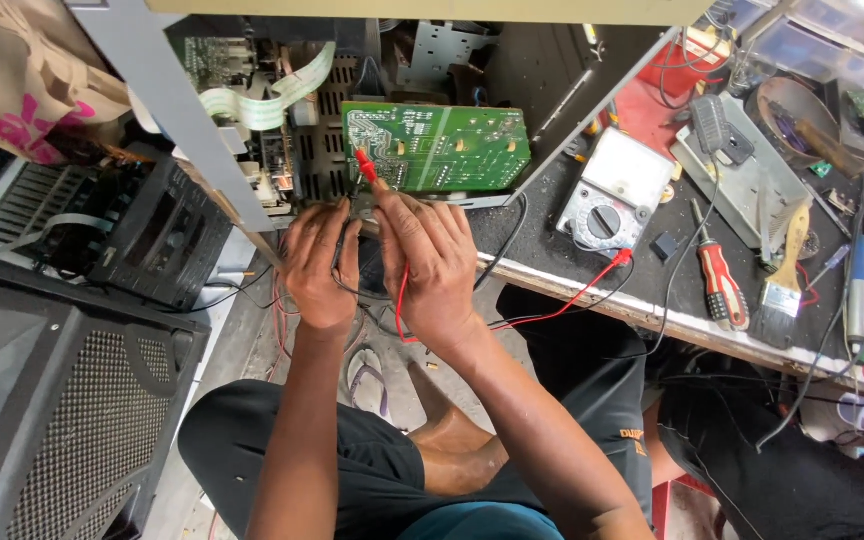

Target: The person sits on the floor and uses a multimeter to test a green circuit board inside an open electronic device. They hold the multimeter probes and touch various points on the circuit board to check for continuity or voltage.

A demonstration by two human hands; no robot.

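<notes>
My right hand [434,262] pinches a red test probe [365,167] whose tip touches the left edge of a green circuit board [437,146]. Its red lead [562,303] runs back to an analog multimeter [607,195] on the bench. My left hand [319,262] is closed right beside the right one, below the board's lower left corner; a black lead passes under it, and what it grips is hidden. The board sits tilted inside an opened device chassis [352,90].
A white ribbon cable [267,100] hangs inside the chassis. A black speaker cabinet [62,400] and an audio unit [152,235] stand at left. On the bench [652,315] at right lie a red-handled screwdriver [720,282], a paintbrush [784,280], a soldering iron [856,290] and a metal box [742,175].
</notes>
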